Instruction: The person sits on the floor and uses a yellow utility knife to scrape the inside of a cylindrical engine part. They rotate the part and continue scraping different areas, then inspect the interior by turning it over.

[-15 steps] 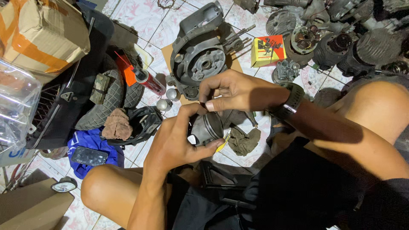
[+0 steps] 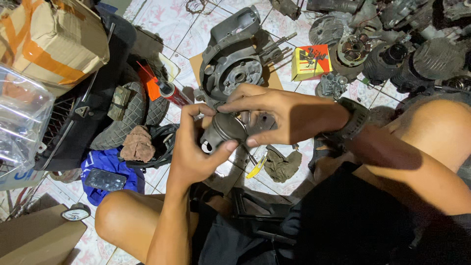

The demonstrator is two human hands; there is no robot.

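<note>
Grey metal piston (image 2: 223, 130) clamped in left hand (image 2: 194, 147) fingers, right hand (image 2: 274, 115) fingers pinching its top edge, engine crankcase (image 2: 233, 68) just beyond fingertips, tiled floor (image 2: 171, 24) beneath.

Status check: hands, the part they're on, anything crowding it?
Left hand shut on piston, cupped from below. Right hand pinching its top edge. Engine casing close behind on tiled floor, apart from it.

hands: left (image 2: 189, 147) and right (image 2: 272, 115) both grip grey piston (image 2: 224, 130) | above engine casing (image 2: 230, 68) | tiled floor (image 2: 167, 19)
</note>
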